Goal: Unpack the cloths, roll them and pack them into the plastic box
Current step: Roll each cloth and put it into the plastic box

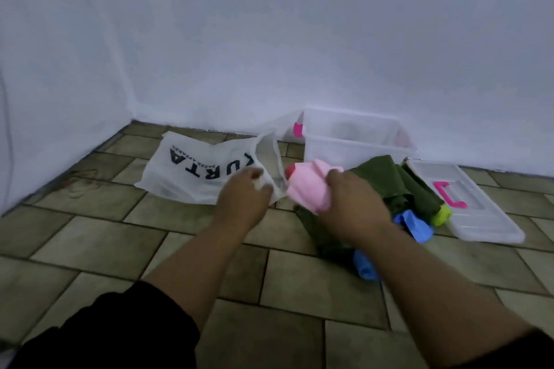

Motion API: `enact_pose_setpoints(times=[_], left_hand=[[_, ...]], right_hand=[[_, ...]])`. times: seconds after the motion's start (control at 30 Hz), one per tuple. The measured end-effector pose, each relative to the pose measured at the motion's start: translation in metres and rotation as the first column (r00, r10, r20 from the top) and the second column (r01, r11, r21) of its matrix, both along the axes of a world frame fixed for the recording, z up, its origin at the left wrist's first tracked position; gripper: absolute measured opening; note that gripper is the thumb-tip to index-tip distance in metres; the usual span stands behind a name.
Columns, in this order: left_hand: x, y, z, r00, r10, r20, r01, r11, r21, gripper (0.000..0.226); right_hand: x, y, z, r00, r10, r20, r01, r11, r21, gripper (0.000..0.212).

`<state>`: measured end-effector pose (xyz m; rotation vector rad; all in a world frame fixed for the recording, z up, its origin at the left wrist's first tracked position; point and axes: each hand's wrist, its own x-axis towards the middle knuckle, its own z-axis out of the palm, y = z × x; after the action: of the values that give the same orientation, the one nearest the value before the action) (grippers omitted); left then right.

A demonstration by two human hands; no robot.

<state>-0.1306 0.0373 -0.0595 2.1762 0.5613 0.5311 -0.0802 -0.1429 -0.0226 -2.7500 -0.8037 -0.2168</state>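
Note:
A white printed bag (192, 168) lies on the tiled floor, its mouth facing right. My left hand (244, 198) grips the edge of the bag's mouth. My right hand (352, 201) holds a pink cloth (308, 186) just outside the mouth; a red bit (290, 171) shows at its far end. Beneath and to the right lies a heap of dark green cloth (386, 183), with blue cloths (415, 226) and a lime green one (442, 215). The clear plastic box (356, 144) stands open against the wall behind the heap; nothing shows inside it.
The box's clear lid (476, 207) with a pink handle lies flat on the floor at the right. A white wall runs behind and along the left, meeting in a corner. Bare tiles stretch in front of me. A dark sleeve covers my left upper arm.

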Motion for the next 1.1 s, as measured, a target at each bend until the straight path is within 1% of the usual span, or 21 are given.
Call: enact_pose_setpoints(times=[0.03,0.07,0.1,0.13,0.2,0.23,0.3,0.33,0.37,0.43,0.5,0.57,0.63,0.67,0.73,0.77,0.83,0.9,0.97,1.07,1.1], left_hand=[[-0.001,0.009,0.014,0.991,0.037,0.129,-0.039,0.999,0.012,0.034],[-0.001,0.016,0.026,0.979,0.036,0.199,-0.041,0.999,0.021,0.028],[-0.002,0.021,0.035,0.977,-0.002,0.213,-0.005,0.999,0.033,0.025],[-0.003,0.023,0.04,0.984,-0.073,0.164,0.065,0.997,0.051,0.022],[-0.004,0.023,0.039,0.956,-0.279,-0.087,0.285,0.956,0.071,0.024],[-0.007,0.022,0.034,0.891,-0.378,-0.252,0.403,0.914,0.055,0.029],[-0.013,0.021,0.018,0.692,-0.504,-0.516,0.568,0.822,-0.042,0.047],[-0.016,0.019,0.008,0.614,-0.523,-0.591,0.607,0.792,-0.071,0.055],[-0.019,0.017,-0.001,0.577,-0.52,-0.63,0.629,0.775,-0.063,0.06],[-0.023,0.012,-0.019,0.585,-0.48,-0.653,0.654,0.756,0.031,0.063],[-0.025,0.009,-0.029,0.576,-0.468,-0.67,0.686,0.723,0.084,0.061],[-0.023,0.011,-0.029,0.529,-0.498,-0.687,0.716,0.696,0.046,0.056],[-0.017,0.012,-0.022,0.55,-0.524,-0.651,0.695,0.719,0.008,0.046],[-0.013,0.011,-0.018,0.573,-0.509,-0.643,0.684,0.729,0.033,0.042],[-0.003,0.009,-0.014,0.556,-0.466,-0.688,0.688,0.723,0.067,0.04],[0.001,0.01,-0.014,0.545,-0.456,-0.704,0.703,0.706,0.087,0.041],[0.007,0.013,-0.014,0.459,-0.426,-0.78,0.756,0.648,0.091,0.04],[0.011,0.015,-0.016,0.449,-0.423,-0.787,0.797,0.587,0.139,0.037],[0.015,0.015,-0.018,0.484,-0.398,-0.779,0.779,0.602,0.176,0.036],[0.018,0.015,-0.019,0.497,-0.366,-0.787,0.724,0.675,0.143,0.034],[0.018,0.017,-0.02,0.489,-0.334,-0.805,0.75,0.633,0.193,0.034]], right_hand=[[-0.008,0.015,-0.013,0.994,0.063,0.091,-0.06,0.998,-0.037,0.053],[-0.015,0.026,-0.026,0.981,0.132,0.14,-0.12,0.989,-0.087,0.046],[-0.023,0.034,-0.039,0.969,0.192,0.157,-0.172,0.976,-0.132,0.043],[-0.03,0.039,-0.051,0.96,0.238,0.146,-0.212,0.962,-0.175,0.042],[-0.042,0.04,-0.069,0.951,0.28,0.131,-0.25,0.946,-0.207,0.04],[-0.046,0.039,-0.075,0.953,0.274,0.129,-0.245,0.948,-0.201,0.038],[-0.05,0.032,-0.083,0.965,0.254,0.069,-0.238,0.955,-0.177,0.038],[-0.051,0.027,-0.084,0.97,0.243,0.027,-0.237,0.96,-0.146,0.042],[-0.052,0.021,-0.085,0.973,0.23,-0.018,-0.231,0.967,-0.106,0.048],[-0.057,0.007,-0.086,0.979,0.194,-0.066,-0.197,0.98,-0.038,0.058],[-0.064,-0.005,-0.089,0.984,0.15,-0.098,-0.15,0.989,0.014,0.061],[-0.07,-0.011,-0.091,0.982,0.144,-0.123,-0.14,0.989,0.039,0.057],[-0.071,-0.011,-0.092,0.98,0.148,-0.13,-0.143,0.989,0.05,0.051],[-0.07,-0.009,-0.09,0.981,0.141,-0.136,-0.135,0.99,0.05,0.049],[-0.068,-0.003,-0.085,0.986,0.112,-0.126,-0.108,0.993,0.035,0.048],[-0.068,0.003,-0.084,0.99,0.09,-0.113,-0.087,0.996,0.031,0.052],[-0.071,0.017,-0.083,0.994,0.017,-0.108,-0.013,0.999,0.038,0.062],[-0.075,0.037,-0.086,0.99,-0.064,-0.123,0.071,0.996,0.05,0.074],[-0.078,0.056,-0.091,0.986,-0.126,-0.108,0.131,0.991,0.038,0.079],[-0.078,0.068,-0.096,0.984,-0.157,-0.082,0.159,0.987,0.019,0.071],[-0.077,0.069,-0.097,0.985,-0.152,-0.082,0.154,0.988,0.011,0.069]])
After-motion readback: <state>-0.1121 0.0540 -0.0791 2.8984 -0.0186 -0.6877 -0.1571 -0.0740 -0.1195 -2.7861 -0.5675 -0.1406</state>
